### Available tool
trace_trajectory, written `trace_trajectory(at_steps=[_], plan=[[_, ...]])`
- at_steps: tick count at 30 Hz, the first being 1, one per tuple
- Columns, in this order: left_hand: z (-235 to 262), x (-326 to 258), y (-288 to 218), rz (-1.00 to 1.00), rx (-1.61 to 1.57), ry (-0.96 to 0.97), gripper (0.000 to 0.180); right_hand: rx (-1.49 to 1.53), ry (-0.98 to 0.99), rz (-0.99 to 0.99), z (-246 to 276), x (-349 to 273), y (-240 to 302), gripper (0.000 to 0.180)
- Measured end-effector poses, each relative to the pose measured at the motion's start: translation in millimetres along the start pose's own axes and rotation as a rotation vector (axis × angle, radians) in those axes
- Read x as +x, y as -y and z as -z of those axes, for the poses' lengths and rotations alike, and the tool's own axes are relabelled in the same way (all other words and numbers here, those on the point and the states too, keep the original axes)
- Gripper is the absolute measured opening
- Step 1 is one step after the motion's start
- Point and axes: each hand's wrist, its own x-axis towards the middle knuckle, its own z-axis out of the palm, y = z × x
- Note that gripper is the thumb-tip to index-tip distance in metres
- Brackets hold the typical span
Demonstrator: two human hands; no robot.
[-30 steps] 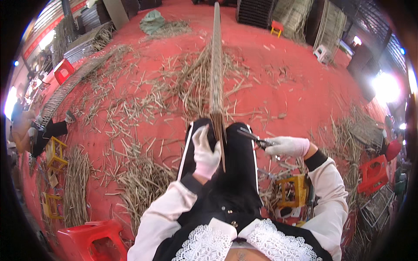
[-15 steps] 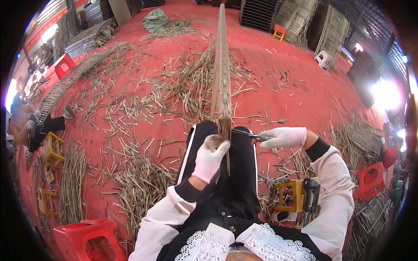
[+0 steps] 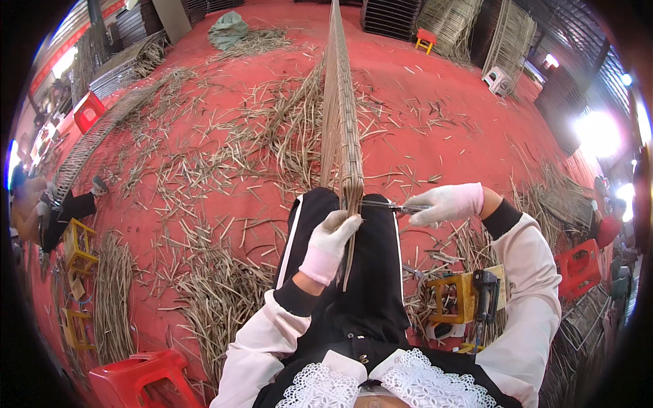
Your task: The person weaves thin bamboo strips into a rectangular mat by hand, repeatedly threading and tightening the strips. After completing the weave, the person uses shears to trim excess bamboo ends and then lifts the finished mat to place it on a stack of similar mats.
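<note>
A tall woven panel [image 3: 349, 146] of brown strips stands edge-on in front of me, its near corner between my knees. My left hand [image 3: 330, 241], in a white and pink glove, is closed around the loose strip ends [image 3: 349, 262] hanging below that corner. From the right, my right hand [image 3: 445, 204], gloved likewise, grips what looks like long-nosed pliers [image 3: 408, 208]. Their thin metal jaws reach level to the panel's corner, just above my left fingers. Whether the tips pinch a strip is hidden.
Cut strips [image 3: 221, 292] litter the red floor. A red stool [image 3: 146, 374] stands at lower left. Beside my right knee are a yellow stool [image 3: 449, 299] and a black tool [image 3: 486, 296]. Another person's leg [image 3: 71, 216] shows at far left. Woven panels [image 3: 445, 30] lean at the back.
My left fingers have closed in on the strip ends at the corner. The pliers stay at the same corner. My view has shifted slightly, and the panel leans a little more to the left.
</note>
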Motion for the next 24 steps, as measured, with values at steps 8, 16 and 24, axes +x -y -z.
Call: trace_trajectory(at_steps=[8, 16, 24], plan=[[2.4, 3.2, -4.4, 0.018, 0.062, 0.119, 0.015, -0.081, -0.111, -0.031, -2.0, -6.9, 9.1, 0.064], [17.0, 9.7, -1.6, -0.004, 0.052, 0.057, 0.034, -0.166, -0.173, 0.028, -12.3, -4.8, -0.1, 0.068], [26.3, 15.0, 27.5, -0.060, 0.291, 0.112, 0.037, -0.007, -0.082, -0.081, -6.3, -3.6, 1.7, 0.074]])
